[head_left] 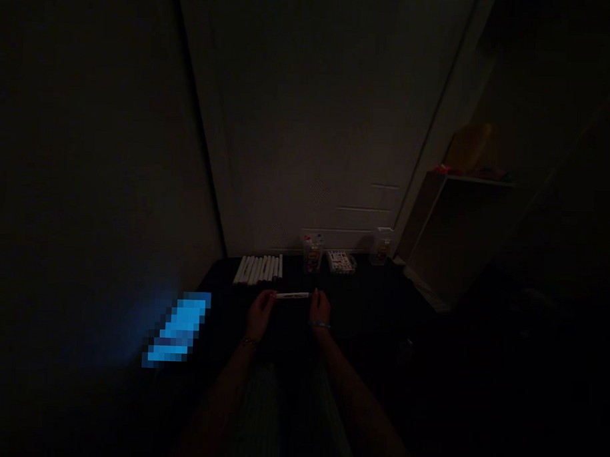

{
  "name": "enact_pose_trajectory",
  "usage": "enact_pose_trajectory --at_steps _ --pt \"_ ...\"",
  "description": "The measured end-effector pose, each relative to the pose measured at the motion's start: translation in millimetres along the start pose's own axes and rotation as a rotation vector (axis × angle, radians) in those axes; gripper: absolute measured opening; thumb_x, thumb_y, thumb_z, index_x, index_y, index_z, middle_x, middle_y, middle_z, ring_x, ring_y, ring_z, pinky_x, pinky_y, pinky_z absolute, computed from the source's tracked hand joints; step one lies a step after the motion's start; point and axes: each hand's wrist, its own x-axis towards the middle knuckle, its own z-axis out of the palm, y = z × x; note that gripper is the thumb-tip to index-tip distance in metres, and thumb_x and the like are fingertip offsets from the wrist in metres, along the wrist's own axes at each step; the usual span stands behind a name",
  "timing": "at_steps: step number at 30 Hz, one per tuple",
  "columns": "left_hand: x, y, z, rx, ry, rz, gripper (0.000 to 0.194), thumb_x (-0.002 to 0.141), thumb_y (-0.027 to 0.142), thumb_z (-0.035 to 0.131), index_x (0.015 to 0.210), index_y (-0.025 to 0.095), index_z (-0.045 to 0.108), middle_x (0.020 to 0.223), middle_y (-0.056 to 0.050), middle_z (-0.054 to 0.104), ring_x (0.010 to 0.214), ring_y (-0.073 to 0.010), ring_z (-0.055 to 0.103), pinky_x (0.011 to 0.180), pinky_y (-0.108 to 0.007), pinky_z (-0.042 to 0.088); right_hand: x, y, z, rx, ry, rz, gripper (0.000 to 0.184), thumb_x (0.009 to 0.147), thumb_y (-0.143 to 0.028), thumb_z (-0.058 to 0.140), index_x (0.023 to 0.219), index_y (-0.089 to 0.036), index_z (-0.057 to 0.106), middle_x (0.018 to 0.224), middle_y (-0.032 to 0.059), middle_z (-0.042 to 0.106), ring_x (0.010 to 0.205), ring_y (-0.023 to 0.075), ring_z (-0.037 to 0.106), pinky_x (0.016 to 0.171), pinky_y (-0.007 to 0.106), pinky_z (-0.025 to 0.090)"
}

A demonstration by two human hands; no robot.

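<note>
A white marker (292,295) lies level between my two hands, above the dark tabletop. At its left end, the fingers of my left hand (261,311) pinch it. My right hand (320,307) grips the opposite end. Just beyond my left hand, a row of several white markers (258,269) rests side by side on the table. Behind the held marker stands a clear plastic container (313,254) with a label and coloured items inside. Dim light hides the finer detail of my fingers.
The dark table (372,304) meets a pale wall (308,135). Right of the container are a patterned box (340,262) and another clear container (383,247). A glowing, pixelated blue screen (179,329) is at left. On the right, a shelf unit (435,220) holds a yellow item (468,146).
</note>
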Motion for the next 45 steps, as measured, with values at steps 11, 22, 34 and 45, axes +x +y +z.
enact_pose_trajectory --at_steps 11,22,34,45 --pt "0 3 -1.9 0.055 0.018 -0.013 0.039 0.070 0.051 0.048 0.085 0.017 0.058 0.078 -0.001 0.061 0.073 -0.0139 0.054 0.069 -0.025 0.041 0 0 -1 -0.053 -0.007 -0.034 0.040 0.087 -0.043 0.023 0.069 -0.018 0.048 0.070 0.0040 0.053 0.063 0.0127 0.045 0.061 0.024 0.032" --pt "-5 14 -2.3 0.117 -0.019 -0.012 0.038 0.072 0.054 0.044 0.070 0.018 0.054 0.059 0.004 0.048 0.056 -0.0093 0.042 0.055 -0.020 0.033 -1 3 -1 -0.037 -0.008 -0.033 0.039 0.087 -0.042 0.023 0.073 -0.017 0.050 0.073 0.0042 0.054 0.066 0.0125 0.045 0.064 0.024 0.033" --pt "-6 15 -2.4 0.112 0.064 0.003 0.038 0.072 0.055 0.043 0.067 0.019 0.053 0.061 0.002 0.053 0.063 -0.0129 0.048 0.062 -0.023 0.037 1 -4 -3 0.168 -0.074 0.055 0.041 0.082 -0.050 0.030 0.064 -0.017 0.047 0.059 -0.0023 0.048 0.057 0.0095 0.040 0.055 0.020 0.030" --pt "-4 9 -3.4 0.103 0.058 -0.002 0.038 0.073 0.053 0.044 0.079 0.018 0.056 0.070 0.000 0.058 0.069 -0.0145 0.052 0.065 -0.024 0.039 5 -6 -1 0.406 -0.123 0.330 0.058 0.078 -0.061 0.019 0.056 -0.018 0.052 0.055 0.0019 0.057 0.054 0.0132 0.052 0.054 0.024 0.036"
